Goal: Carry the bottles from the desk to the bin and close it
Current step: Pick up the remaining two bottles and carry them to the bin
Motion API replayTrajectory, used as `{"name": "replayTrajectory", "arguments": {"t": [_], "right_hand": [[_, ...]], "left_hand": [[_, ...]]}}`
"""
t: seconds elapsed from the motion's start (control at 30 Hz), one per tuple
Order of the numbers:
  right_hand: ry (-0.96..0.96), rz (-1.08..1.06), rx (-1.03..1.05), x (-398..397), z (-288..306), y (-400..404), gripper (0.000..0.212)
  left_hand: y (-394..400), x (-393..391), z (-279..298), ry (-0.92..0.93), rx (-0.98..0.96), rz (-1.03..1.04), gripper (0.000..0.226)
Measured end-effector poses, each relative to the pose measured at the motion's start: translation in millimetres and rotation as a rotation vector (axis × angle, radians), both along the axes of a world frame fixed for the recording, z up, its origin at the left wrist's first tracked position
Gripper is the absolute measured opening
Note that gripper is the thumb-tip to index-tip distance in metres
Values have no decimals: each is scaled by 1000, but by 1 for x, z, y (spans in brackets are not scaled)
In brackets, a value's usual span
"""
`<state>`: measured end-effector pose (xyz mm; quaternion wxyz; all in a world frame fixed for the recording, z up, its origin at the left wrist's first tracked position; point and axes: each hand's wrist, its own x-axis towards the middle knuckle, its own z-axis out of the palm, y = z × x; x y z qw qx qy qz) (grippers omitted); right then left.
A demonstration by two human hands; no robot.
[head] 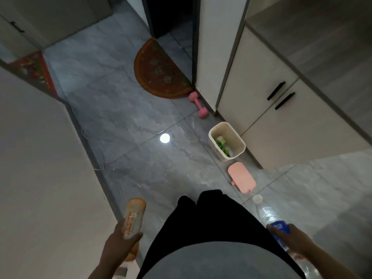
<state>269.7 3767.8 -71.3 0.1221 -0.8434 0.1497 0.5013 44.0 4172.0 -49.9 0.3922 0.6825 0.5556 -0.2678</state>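
Observation:
My left hand [120, 238] grips an orange-labelled bottle [133, 215] at the lower left, its base pointing forward. A clear water bottle [267, 214] with a blue label and white cap is held in my right hand [293, 240] at the lower right. Ahead on the floor stands a cream bin [239, 147], open, beside the white cabinet. Inside it lies a bottle with a green label [222, 146]. The bin's pink lid [241, 177] lies flat on the tiles just in front of it.
A pink dumbbell [198, 104] rests on the floor by the cabinet corner. A semicircular red mat [161, 71] lies at a dark doorway. White cabinets [281, 109] with black handles run along the right; a wall [40, 158] closes the left. My dark-trousered legs [201, 218] are below.

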Motion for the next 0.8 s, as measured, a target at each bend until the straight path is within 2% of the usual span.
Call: {"name": "replayTrajectory", "arguments": {"t": [0.27, 0.63, 0.8], "right_hand": [[58, -214, -32, 31, -24, 28, 57], [-5, -158, 112, 131, -49, 107, 69], [12, -167, 92, 148, -54, 133, 79]], "left_hand": [[63, 110, -14, 5, -23, -226, 83], [98, 255, -55, 12, 9, -521, 86], [98, 328, -77, -83, 31, -787, 86]]}}
